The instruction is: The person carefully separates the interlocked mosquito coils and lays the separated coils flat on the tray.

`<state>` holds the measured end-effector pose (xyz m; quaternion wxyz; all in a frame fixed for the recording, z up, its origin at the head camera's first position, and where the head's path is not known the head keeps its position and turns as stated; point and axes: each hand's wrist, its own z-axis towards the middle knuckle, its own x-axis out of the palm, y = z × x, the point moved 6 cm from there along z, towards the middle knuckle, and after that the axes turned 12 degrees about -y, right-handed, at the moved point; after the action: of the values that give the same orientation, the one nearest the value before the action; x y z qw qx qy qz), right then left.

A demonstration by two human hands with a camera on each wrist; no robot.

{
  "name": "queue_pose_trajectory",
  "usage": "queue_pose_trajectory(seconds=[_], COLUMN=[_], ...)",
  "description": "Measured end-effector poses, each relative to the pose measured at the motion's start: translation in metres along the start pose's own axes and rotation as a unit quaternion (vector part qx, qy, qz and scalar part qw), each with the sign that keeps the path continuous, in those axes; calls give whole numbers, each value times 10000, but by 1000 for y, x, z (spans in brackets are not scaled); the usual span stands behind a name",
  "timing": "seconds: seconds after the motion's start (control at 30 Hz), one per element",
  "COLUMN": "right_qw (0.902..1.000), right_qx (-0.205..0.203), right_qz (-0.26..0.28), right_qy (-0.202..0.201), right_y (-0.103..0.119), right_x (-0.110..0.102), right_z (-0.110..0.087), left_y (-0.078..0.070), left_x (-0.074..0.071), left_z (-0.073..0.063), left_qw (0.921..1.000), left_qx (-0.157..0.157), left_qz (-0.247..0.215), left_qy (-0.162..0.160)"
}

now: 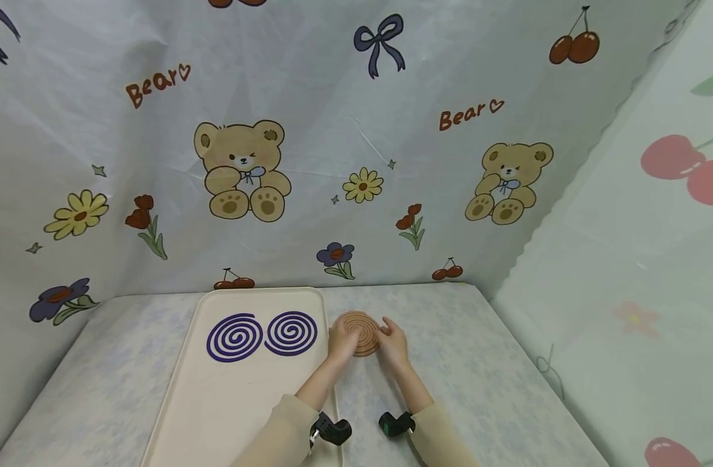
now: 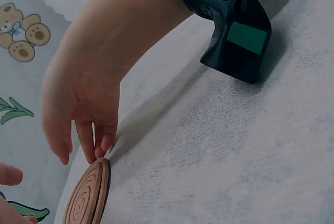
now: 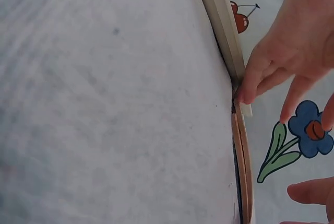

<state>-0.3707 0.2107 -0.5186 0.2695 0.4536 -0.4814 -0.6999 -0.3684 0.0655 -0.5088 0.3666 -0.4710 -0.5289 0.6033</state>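
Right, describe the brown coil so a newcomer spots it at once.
Find the pale tray with two purple coils near its far end. Just right of it, on the table, the brown coil lies between the left hand and the right hand. Unlike the purple pair, it is brown, tightly wound and off the tray.

The back cloth reads "Bear" twice in brown-red lettering; the left word slopes upward, above and left of the larger bear print; the right word stands above the smaller bear print; a heart outline ends each.
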Motion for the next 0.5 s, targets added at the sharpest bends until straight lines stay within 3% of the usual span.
queue_pose_trajectory(seconds=[0.23, 0.37, 0.5], right_qw=[9983, 9934, 9872], right_qx=[454, 863, 1072], right_qz=[274, 692, 1077], right_qy=[-255, -311, -483], right_y=[-3, -10, -14], right_x=[-5, -5, -7], right_z=[6, 7, 8], left_y=[5, 13, 18], left_x=[-9, -14, -18], left_z=[0, 2, 5], left_qw=[9971, 9969, 9979], left_qx=[-325, -194, 102], left_qz=[-619, -588, -451], left_qy=[-289, -484, -445])
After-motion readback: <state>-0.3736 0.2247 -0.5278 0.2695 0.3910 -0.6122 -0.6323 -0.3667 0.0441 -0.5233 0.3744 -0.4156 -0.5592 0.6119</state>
